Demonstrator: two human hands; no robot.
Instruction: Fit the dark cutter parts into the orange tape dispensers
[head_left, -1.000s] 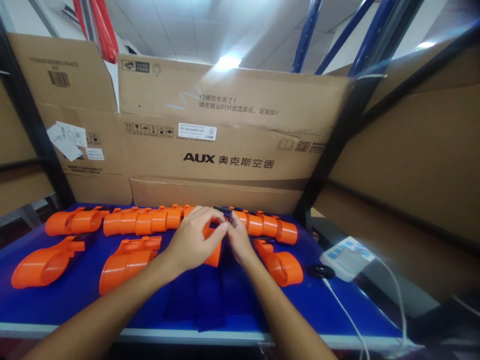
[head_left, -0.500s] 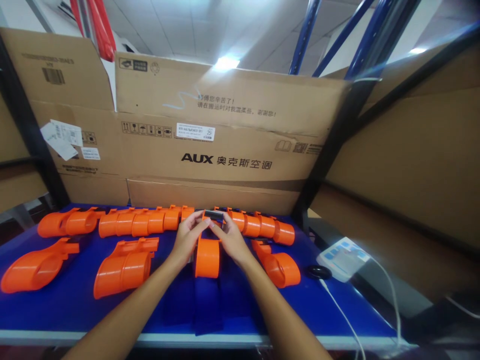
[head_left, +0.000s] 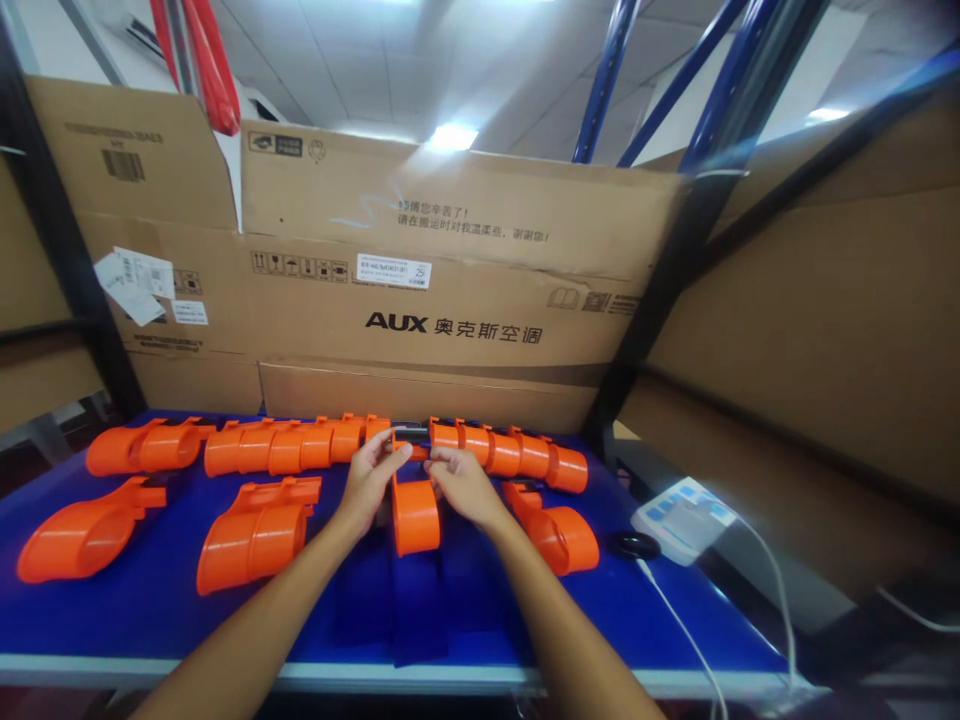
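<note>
Between my hands, above the blue table, is an orange plastic part (head_left: 417, 517) with a wide ring at its lower end and a narrow neck above. A black strip-like piece (head_left: 411, 433) shows at its top; whether it is joined to the part is unclear. My left hand (head_left: 373, 480) is closed on the neck from the left, thumb at the front. My right hand (head_left: 463, 487) has its fingers bent in a pinch at the neck's right edge. The fingertips partly hide the upper end of the part.
Similar orange parts (head_left: 289, 447) line the back of the blue table (head_left: 270, 625). More lie at front left (head_left: 255, 535) and right (head_left: 562, 530). A white device (head_left: 684, 520) with a cable and a black round object (head_left: 635, 545) sit at right. Cardboard (head_left: 450, 270) stands behind.
My right hand's fingers have come down from the black piece to the part's right edge. The black piece sits slightly further left. My left hand keeps its hold, and the view has shifted slightly.
</note>
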